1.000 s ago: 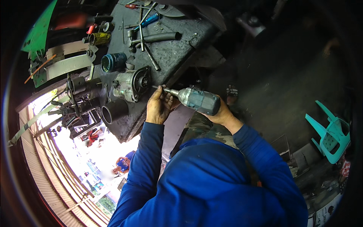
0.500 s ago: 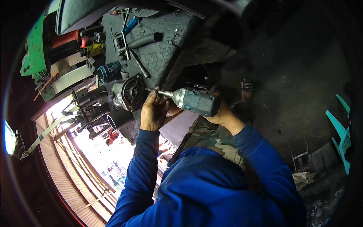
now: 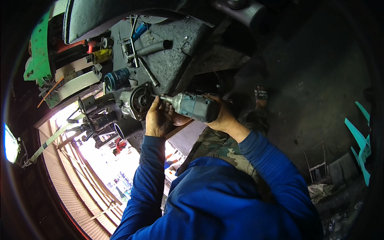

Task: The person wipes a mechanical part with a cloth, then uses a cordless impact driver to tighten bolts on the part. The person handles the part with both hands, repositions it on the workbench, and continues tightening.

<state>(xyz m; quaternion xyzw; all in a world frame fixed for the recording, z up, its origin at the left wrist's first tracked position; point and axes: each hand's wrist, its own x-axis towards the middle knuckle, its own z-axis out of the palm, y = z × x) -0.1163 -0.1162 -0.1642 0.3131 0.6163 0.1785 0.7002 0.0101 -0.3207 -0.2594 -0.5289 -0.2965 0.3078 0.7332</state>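
My right hand [image 3: 224, 116] is wrapped around the rear of a grey-green power impact wrench [image 3: 197, 106], holding it roughly level. Its metal nose points left at a round, flanged metal motor housing [image 3: 141, 101] with a dark hub in its face. My left hand [image 3: 159, 118] is closed, thumb and fingers gathered at the slim bit on the wrench's nose, right against the flange. The bit's tip is hidden by the fingers and the housing. Just beyond the housing lies a dark blue cylindrical can [image 3: 117, 79].
Beyond my hands, a dark bench [image 3: 172, 34] holds a T-shaped wrench [image 3: 148, 72], a metal tube [image 3: 154, 47] and a blue-handled tool [image 3: 141, 30]. Metal cylinders [image 3: 124, 129] lie left of the housing. A black padded panel [image 3: 116, 20] overhangs at the top. Turquoise metal blades [image 3: 362, 148] stand far right.
The impact wrench and both hands have shifted left, bringing its bit up to the housing. The thin bit, earlier exposed ahead of my fingers, is now mostly hidden. The view has shifted slightly.
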